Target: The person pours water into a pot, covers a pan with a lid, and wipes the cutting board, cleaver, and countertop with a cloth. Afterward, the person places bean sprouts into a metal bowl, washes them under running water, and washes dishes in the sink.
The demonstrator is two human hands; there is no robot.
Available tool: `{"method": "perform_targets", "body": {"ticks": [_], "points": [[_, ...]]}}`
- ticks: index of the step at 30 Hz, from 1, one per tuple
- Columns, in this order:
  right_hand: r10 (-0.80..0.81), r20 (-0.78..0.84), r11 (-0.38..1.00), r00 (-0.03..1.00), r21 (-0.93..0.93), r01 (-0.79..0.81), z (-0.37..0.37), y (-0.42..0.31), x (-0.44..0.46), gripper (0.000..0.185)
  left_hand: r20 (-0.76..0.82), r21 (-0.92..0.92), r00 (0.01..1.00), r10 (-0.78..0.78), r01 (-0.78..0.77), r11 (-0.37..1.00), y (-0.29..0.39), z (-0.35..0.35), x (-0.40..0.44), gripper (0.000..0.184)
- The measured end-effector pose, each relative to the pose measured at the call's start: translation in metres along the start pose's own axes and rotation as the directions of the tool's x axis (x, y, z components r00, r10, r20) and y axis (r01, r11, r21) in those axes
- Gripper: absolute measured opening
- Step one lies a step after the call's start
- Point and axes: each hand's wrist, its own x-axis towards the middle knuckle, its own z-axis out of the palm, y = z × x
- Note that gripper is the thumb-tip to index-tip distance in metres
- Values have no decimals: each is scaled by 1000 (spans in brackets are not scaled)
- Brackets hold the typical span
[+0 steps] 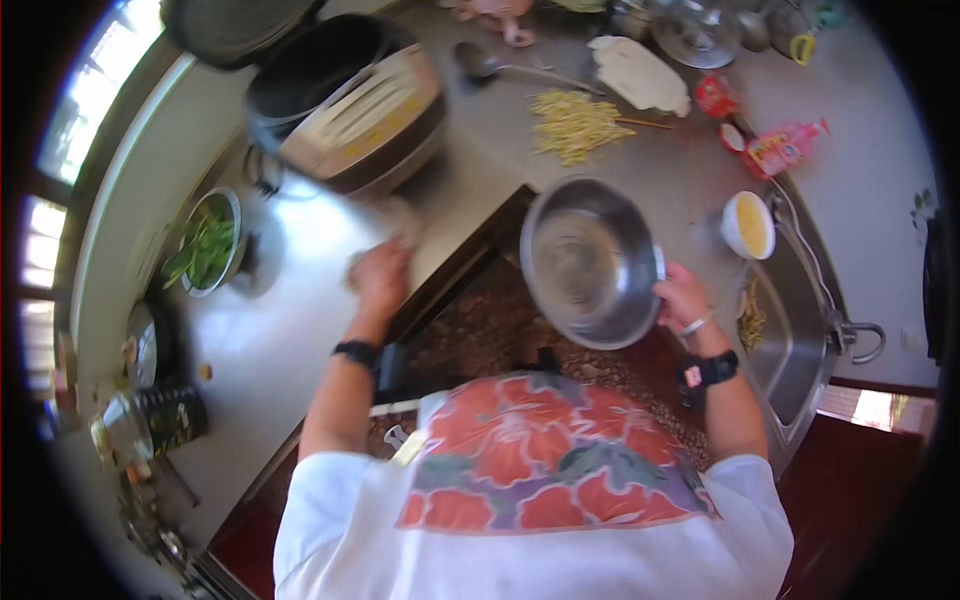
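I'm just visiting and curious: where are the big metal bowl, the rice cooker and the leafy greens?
Metal bowl (pixel 582 268): head view, on its inside bottom.
Rice cooker (pixel 368 118): head view, on its front panel.
Leafy greens (pixel 207 246): head view, on the middle of the leaves.

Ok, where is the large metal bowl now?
In the head view, right of centre: the large metal bowl is in the right hand, left of the small white bowl.
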Motion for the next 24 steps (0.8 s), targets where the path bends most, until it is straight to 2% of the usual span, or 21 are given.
{"method": "perform_targets", "body": {"ticks": [1, 2, 3, 4, 5, 6, 7, 8, 9, 10, 11, 12, 13, 14, 15, 17, 18, 21, 22, 23, 24], "points": [[-15, 69, 999, 997, -38, 18, -2, -5, 11, 31, 81, 76, 988, -133, 127, 989, -36, 3, -19, 22], [-34, 79, 995, 996, -96, 42, 2, -16, 20, 29, 130, 289, 919, -373, 324, 901, -65, -3, -29, 22], [-9, 108, 989, 994, -148, 25, 5, -23, 31, 28, 72, 297, 867, -494, 454, 840, -87, -21, -30, 23], [20, 139, 980, 990, -199, 8, 10, -25, 44, 27, 95, 501, 790, -606, 488, 714, -83, -50, -18, 25], [10, 166, 974, 986, -225, 28, 16, -19, 60, 26, 212, 635, 794, -570, 332, 698, -112, -63, -23, 22], [-1, 195, 966, 981, -252, 51, 23, -16, 75, 26, 10, 613, 897, -442, 344, 711, -113, -66, -16, 21], [-30, 212, 954, 977, -285, 91, 33, -23, 83, 26, -196, 590, 936, -291, 350, 727, -113, -72, -3, 21], [-51, 229, 941, 972, -315, 124, 46, -26, 88, 25, -22, 178, 828, -560, 555, 813, -85, -82, 19, 35], [-68, 257, 937, 964, -315, 150, 55, -31, 92, 26, 304, -312, 517, -800, 847, 430, -33, -85, 42, 43], [-89, 286, 932, 954, -315, 182, 64, -37, 95, 26, 517, -614, 491, -701, 783, 95, 13, -81, 48, 51], [-92, 298, 918, 950, -343, 197, 73, -41, 98, 26, 694, -626, 494, -523, 773, -101, 34, -66, 42, 55], [-93, 309, 903, 946, -374, 211, 80, -44, 101, 26, 803, -522, 375, -463, 818, -243, 67, -56, 52, 55], [-92, 323, 884, 942, -408, 227, 84, -47, 103, 26, 859, -488, 392, -330, 820, -297, 82, -40, 51, 53], [-93, 323, 875, 942, -426, 232, 87, -53, 101, 26, 872, -452, 358, -333, 849, -273, 96, -35, 58, 50], [-77, 355, 915, 932, -347, 208, 86, -54, 104, 27, 869, -439, 287, -404, 824, -359, 96, -25, 59, 46], [-48, 424, 971, 904, -192, 142, 79, -51, 115, 28, 877, -432, 282, -388, 817, -382, 76, -6, 48, 43], [44, 430, 970, 902, -235, 64, 72, -71, 111, 31, 871, -447, 281, -404, 794, -412, 74, -5, 48, 44], [-270, 236, 932, 933, -181, 315, 29, -60, 185, 31, 845, -494, 265, -465, 721, -486, 71, -8, 61, 46], [-417, 173, 804, 892, -388, 451, 20, -72, 203, 28, 840, -501, 259, -477, 707, -498, 69, -10, 62, 47], [-559, 148, 618, 816, -582, 529, 13, -83, 222, 26, 835, -508, 249, -491, 690, -515, 70, -11, 66, 47], [-618, 159, 532, 770, -635, 559, 11, -91, 242, 26, 846, -476, 224, -484, 725, -497, 72, -16, 75, 46]]}}
